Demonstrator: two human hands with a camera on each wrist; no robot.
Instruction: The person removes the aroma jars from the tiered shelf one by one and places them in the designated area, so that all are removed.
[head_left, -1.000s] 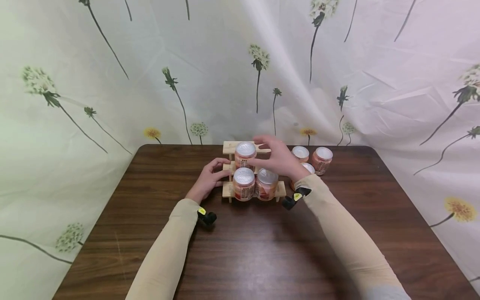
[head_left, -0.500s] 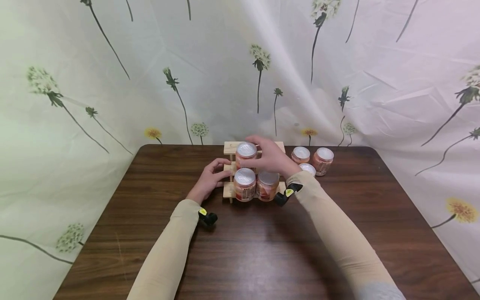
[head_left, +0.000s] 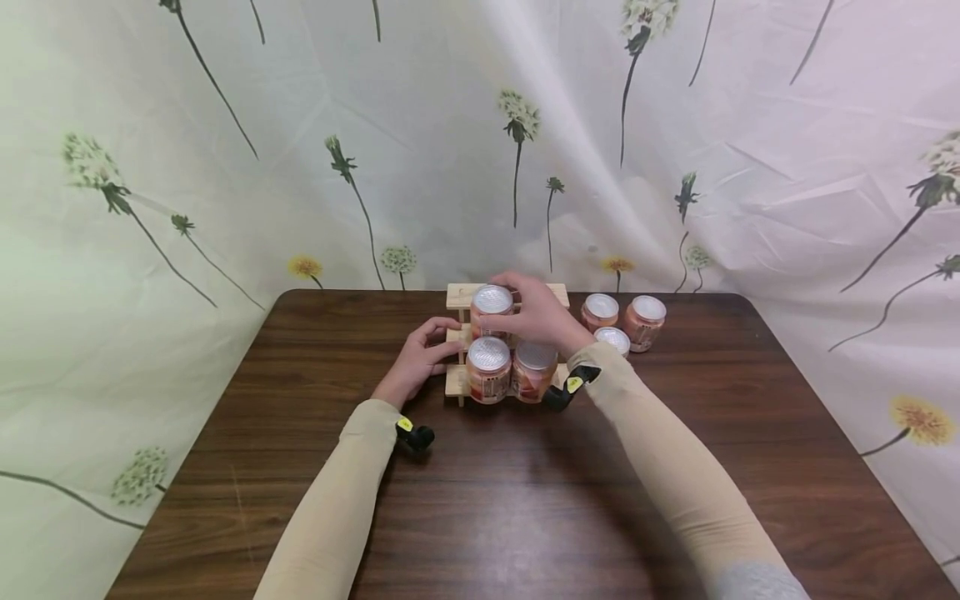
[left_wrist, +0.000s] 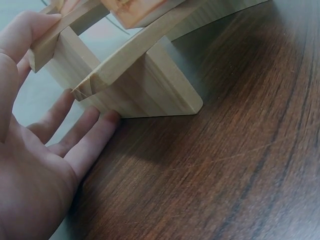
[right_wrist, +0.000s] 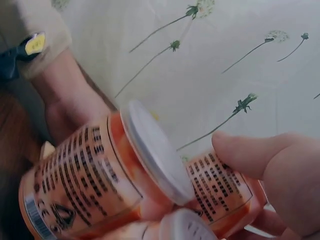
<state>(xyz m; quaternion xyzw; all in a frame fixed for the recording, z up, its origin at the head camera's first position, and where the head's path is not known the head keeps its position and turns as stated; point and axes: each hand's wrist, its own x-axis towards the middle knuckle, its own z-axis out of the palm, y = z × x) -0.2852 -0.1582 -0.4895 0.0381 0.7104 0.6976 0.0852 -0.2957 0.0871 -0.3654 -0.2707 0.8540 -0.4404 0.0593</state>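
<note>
A small three-tier wooden rack [head_left: 454, 381] stands at the table's back, holding orange jars with silver lids. Two of them, a left jar [head_left: 489, 379] and a right jar [head_left: 531, 382], sit side by side on the lowest tier. My right hand [head_left: 542, 317] grips the jar behind them [head_left: 492, 302], at the rack's left; its thumb presses the printed label [right_wrist: 220, 185] in the right wrist view, with the other fingers mostly hidden. My left hand [head_left: 417, 354] rests against the rack's left end, its loosely extended fingers [left_wrist: 82, 142] touching the wooden side panel [left_wrist: 135, 95].
Three more jars stand on the table right of the rack: one at the back [head_left: 600, 312], one farther right [head_left: 645, 323] and one in front [head_left: 613, 340], partly behind my right wrist. A flower-print cloth [head_left: 435, 167] hangs behind the brown table [head_left: 480, 500].
My right hand has moved left from beside the rear jar and its fingers have come round it. The left hand and the rack have stayed in place.
</note>
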